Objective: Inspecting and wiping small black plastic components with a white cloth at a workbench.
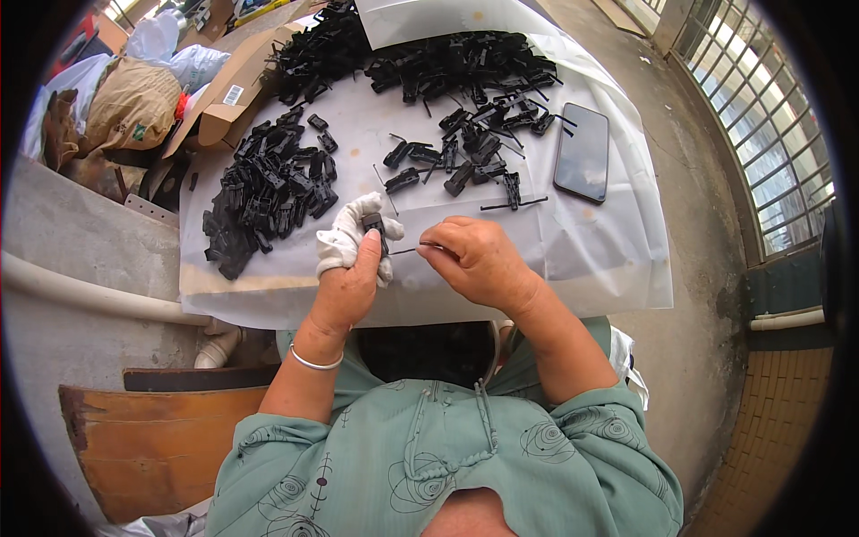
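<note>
My left hand (344, 268), partly covered by a white glove with its thumb bare, grips a small black plastic part (377, 234) above the table's near edge. Just to the right, my right hand (483, 261) pinches a thin dark rod (404, 251) between thumb and fingertips. The rod's left end reaches close to the black part; whether it touches cannot be made out. Beyond my hands lies a loose group of similar black parts (483, 148), some with thin rods sticking out. One part with a long crosswise rod (513, 190) lies nearest my right hand.
A heap of black parts (277, 174) covers the table's left side, with another heap (465, 64) at the back. A dark phone (582, 157) lies on the white sheet (573, 259) at right. Left of the table are a cardboard box (234, 100) and bags (134, 103).
</note>
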